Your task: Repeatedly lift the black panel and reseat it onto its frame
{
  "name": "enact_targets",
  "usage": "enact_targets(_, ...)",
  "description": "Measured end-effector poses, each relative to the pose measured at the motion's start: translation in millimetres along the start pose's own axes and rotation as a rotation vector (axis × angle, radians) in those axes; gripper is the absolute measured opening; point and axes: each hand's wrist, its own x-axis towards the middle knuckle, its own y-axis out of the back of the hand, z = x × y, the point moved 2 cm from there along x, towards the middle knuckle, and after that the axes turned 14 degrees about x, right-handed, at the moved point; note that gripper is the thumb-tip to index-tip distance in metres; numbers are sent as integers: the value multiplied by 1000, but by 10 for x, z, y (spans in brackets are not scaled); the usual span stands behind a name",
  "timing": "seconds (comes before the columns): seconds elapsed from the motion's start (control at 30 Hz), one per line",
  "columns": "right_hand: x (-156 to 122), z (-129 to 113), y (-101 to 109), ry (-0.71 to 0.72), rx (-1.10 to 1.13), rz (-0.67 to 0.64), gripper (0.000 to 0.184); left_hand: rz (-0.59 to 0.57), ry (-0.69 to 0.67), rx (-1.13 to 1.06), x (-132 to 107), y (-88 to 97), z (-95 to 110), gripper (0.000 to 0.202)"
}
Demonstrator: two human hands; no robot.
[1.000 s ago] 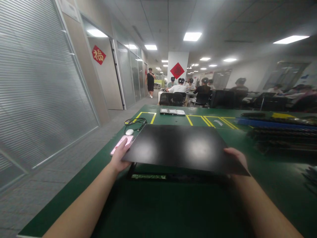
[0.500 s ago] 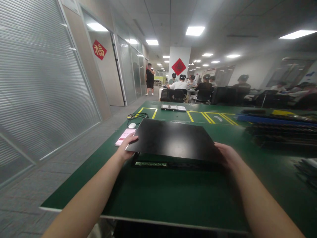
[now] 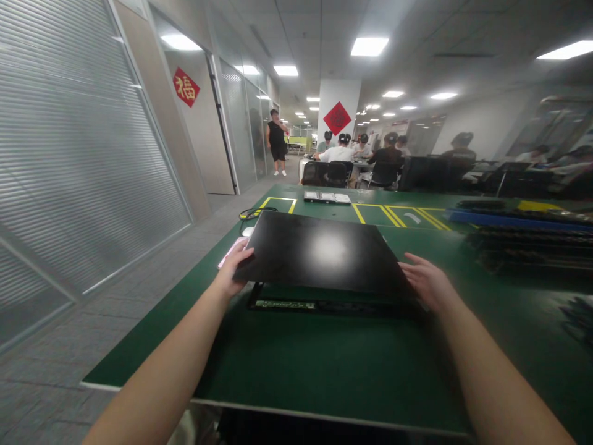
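Observation:
A flat, glossy black screen panel is tilted above the green table, its near edge raised. On its left edge my left hand is closed, thumb on top and fingers underneath. My right hand is at the panel's right edge with its fingers stretched and apart, some fingertips at the edge; whether they bear any weight I cannot tell. Beneath the panel lies a black frame, mostly hidden, with a narrow green circuit board showing along its near side.
Left of the panel are a pink-screened phone, a white mouse and a black cable. Dark stacked parts stand at the right of the green table. A small tray sits at the back. People are beyond.
My right hand has loosened, its upper finger lifting off the panel's edge and its fingers spreading. The panel's near edge stays raised, and my left hand keeps hold.

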Motion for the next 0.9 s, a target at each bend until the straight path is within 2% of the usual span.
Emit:
enact_targets(0.17,22,85,-14,63,-108,77,35,4,29,18,21,14,-63,41)
enact_targets(0.57,83,162,121,188,-420,123,37,9,104,47,-10,-46,-150,33)
enact_targets(0.9,182,236,190,258,-453,149,29,-23,97,45,-2,-92,-160,36)
